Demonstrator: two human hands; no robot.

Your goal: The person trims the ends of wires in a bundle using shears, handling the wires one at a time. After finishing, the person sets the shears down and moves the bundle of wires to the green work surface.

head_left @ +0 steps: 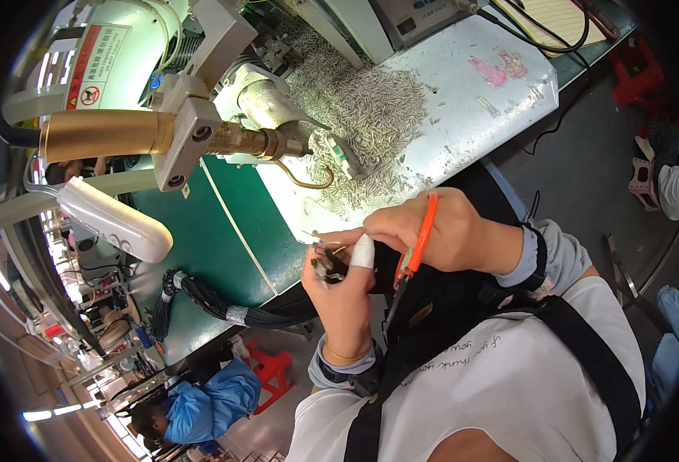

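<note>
My left hand (343, 296) is closed round a small bunch of dark wire ends with metallic tips (325, 263); their exact kind is hard to make out. White tape wraps its thumb (362, 252). My right hand (447, 231) grips orange-handled pliers (425, 235), whose dark jaws point down toward my body. The fingertips of the right hand pinch close against the left index finger and thumb, and what lies between them is hidden. Both hands are over the near edge of the work plate, just below a heap of small metal pieces (378, 115).
A soldering fixture with a brass-coloured handle (108, 135) and bent tube (308, 183) overhangs the plate (493, 100). A white lamp (116, 219) stands left. Black cable bundle (224, 306) lies across the green bench (231, 231). A person in blue (216, 400) sits beyond, by a red stool (271, 373).
</note>
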